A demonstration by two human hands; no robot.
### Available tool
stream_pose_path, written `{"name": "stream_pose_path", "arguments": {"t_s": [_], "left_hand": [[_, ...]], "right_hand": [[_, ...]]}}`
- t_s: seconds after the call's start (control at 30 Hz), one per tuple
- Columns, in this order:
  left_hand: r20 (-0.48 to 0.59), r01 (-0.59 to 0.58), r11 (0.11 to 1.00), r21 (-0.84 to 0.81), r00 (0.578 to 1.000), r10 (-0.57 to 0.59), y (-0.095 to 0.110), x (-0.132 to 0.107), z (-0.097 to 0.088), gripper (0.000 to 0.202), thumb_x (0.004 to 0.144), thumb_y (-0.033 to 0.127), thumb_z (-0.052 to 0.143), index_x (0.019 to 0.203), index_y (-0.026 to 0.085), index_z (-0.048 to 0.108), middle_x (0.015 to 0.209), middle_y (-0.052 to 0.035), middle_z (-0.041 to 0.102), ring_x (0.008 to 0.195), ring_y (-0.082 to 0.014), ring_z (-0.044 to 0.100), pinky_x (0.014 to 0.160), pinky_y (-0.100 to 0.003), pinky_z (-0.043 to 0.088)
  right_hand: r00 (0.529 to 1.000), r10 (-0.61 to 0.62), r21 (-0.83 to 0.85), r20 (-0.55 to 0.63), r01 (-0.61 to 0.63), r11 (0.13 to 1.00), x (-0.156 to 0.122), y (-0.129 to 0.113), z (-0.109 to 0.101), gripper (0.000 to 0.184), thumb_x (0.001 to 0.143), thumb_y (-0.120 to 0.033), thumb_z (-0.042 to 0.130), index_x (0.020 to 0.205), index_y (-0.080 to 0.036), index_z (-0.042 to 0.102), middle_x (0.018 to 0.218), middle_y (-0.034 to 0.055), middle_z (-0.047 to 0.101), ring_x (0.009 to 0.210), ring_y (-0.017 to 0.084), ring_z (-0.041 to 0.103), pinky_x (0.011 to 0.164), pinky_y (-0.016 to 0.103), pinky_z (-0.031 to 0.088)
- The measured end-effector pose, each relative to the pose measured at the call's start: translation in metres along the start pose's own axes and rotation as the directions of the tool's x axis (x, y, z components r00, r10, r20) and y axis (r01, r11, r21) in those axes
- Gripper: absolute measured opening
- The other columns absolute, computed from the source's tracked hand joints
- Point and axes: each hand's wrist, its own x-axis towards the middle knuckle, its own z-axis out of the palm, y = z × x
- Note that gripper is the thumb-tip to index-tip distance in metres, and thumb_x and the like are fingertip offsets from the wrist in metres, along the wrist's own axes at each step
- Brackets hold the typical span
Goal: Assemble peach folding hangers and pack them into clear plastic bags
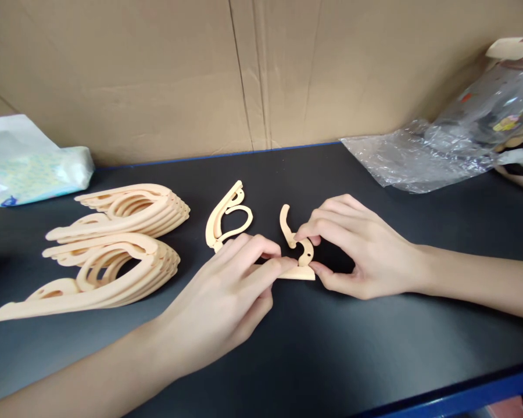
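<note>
A peach plastic hanger hook piece (297,247) stands on the black tabletop (331,348) at the middle. My right hand (357,249) pinches its curved hook and round base between thumb and fingers. My left hand (226,296) is closed on the flat bar under the hook, fingertips touching it. A peach hanger arm (224,217) lies just behind my left hand, its lower end hidden by my fingers.
Two stacks of peach hanger arms (113,255) lie at the left. A white packet (30,168) sits at the far left. A clear plastic bag (444,145) with more parts lies at the back right. A cardboard wall (244,69) stands behind.
</note>
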Motion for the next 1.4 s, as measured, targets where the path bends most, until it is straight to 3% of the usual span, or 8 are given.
{"name": "stream_pose_path", "arguments": {"t_s": [0.17, 0.33, 0.43, 0.63, 0.83, 1.03, 1.2, 1.4], "left_hand": [[-0.053, -0.026, 1.000, 0.000, 0.998, 0.026, 0.0006, 0.0005, 0.0011, 0.035, 0.095, 0.000, 0.048, 0.126, 0.016, 0.051, 0.115, -0.0057, 0.060, 0.107, -0.0161, 0.053, 0.094, -0.029, 0.042], [-0.054, -0.056, 0.998, 0.002, 0.997, 0.056, 0.0003, 0.0012, 0.0000, 0.029, 0.097, 0.003, 0.051, 0.123, 0.017, 0.052, 0.115, -0.0030, 0.064, 0.105, -0.0148, 0.054, 0.094, -0.028, 0.040], [-0.073, -0.041, 0.999, 0.026, 0.996, 0.043, 0.0001, 0.0012, 0.0000, 0.028, 0.096, 0.007, 0.055, 0.121, 0.020, 0.053, 0.111, -0.0018, 0.064, 0.103, -0.0151, 0.055, 0.091, -0.028, 0.041], [-0.105, 0.038, 0.991, 0.125, 0.994, -0.025, -0.0017, 0.0017, 0.0013, 0.023, 0.094, 0.021, 0.063, 0.116, 0.021, 0.054, 0.116, -0.0041, 0.063, 0.108, -0.0201, 0.056, 0.088, -0.032, 0.041], [-0.107, 0.216, 0.968, 0.127, 0.973, -0.203, -0.0032, 0.0036, 0.0005, 0.040, 0.099, 0.046, 0.050, 0.128, 0.018, 0.052, 0.137, -0.0115, 0.054, 0.129, -0.0275, 0.047, 0.104, -0.043, 0.040], [-0.063, 0.447, 0.876, 0.180, 0.894, -0.443, -0.0075, 0.0006, 0.0039, 0.064, 0.102, 0.055, 0.027, 0.146, 0.010, 0.039, 0.155, -0.0183, 0.038, 0.146, -0.0357, 0.029, 0.113, -0.059, 0.030], [-0.060, 0.423, 0.894, 0.147, 0.906, -0.419, -0.0076, 0.0012, 0.0046, 0.064, 0.102, 0.054, 0.029, 0.146, 0.008, 0.036, 0.149, -0.0171, 0.047, 0.140, -0.0326, 0.039, 0.109, -0.051, 0.037], [-0.054, 0.352, 0.921, 0.167, 0.936, -0.348, -0.0050, 0.0016, 0.0002, 0.051, 0.103, 0.044, 0.034, 0.143, 0.012, 0.037, 0.141, -0.0143, 0.054, 0.126, -0.0293, 0.051, 0.097, -0.043, 0.041]], "right_hand": [[0.998, 0.041, 0.046, 0.052, -0.043, 0.998, 0.0007, 0.0013, -0.0006, 0.021, 0.084, -0.021, 0.057, 0.104, -0.016, 0.057, 0.094, 0.0071, 0.069, 0.090, 0.021, 0.060, 0.088, 0.038, 0.042], [0.995, -0.058, 0.142, 0.083, 0.046, 0.989, -0.0002, 0.0027, -0.0014, 0.030, 0.094, -0.037, 0.056, 0.114, -0.015, 0.054, 0.098, 0.0066, 0.069, 0.091, 0.019, 0.060, 0.093, 0.039, 0.040], [0.991, -0.098, 0.152, 0.087, 0.084, 0.985, -0.0003, 0.0030, -0.0011, 0.048, 0.088, -0.052, 0.064, 0.116, -0.015, 0.054, 0.095, 0.0053, 0.068, 0.091, 0.019, 0.061, 0.096, 0.039, 0.039], [0.987, -0.140, 0.188, 0.084, 0.122, 0.975, -0.0018, 0.0023, 0.0001, 0.066, 0.080, -0.058, 0.071, 0.124, -0.013, 0.050, 0.098, 0.0062, 0.069, 0.091, 0.020, 0.061, 0.101, 0.041, 0.038], [0.985, -0.155, 0.159, 0.077, 0.141, 0.977, -0.0017, 0.0005, 0.0003, 0.049, 0.083, -0.034, 0.069, 0.123, -0.010, 0.052, 0.099, 0.0080, 0.069, 0.097, 0.020, 0.060, 0.103, 0.041, 0.038], [0.984, -0.164, 0.147, 0.070, 0.152, 0.977, -0.0019, -0.0001, 0.0011, 0.045, 0.077, -0.011, 0.057, 0.123, -0.010, 0.054, 0.092, 0.0056, 0.069, 0.094, 0.020, 0.060, 0.103, 0.041, 0.040], [0.990, -0.131, 0.067, 0.047, 0.128, 0.989, -0.0025, 0.0033, 0.0041, 0.045, 0.079, -0.003, 0.050, 0.123, -0.009, 0.054, 0.102, 0.0099, 0.069, 0.100, 0.021, 0.060, 0.102, 0.041, 0.042], [1.000, 0.011, -0.073, 0.020, -0.010, 0.997, -0.0019, 0.0046, 0.0050, 0.037, 0.084, -0.005, 0.051, 0.121, -0.010, 0.055, 0.106, 0.0117, 0.070, 0.102, 0.024, 0.060, 0.097, 0.042, 0.044]]}}
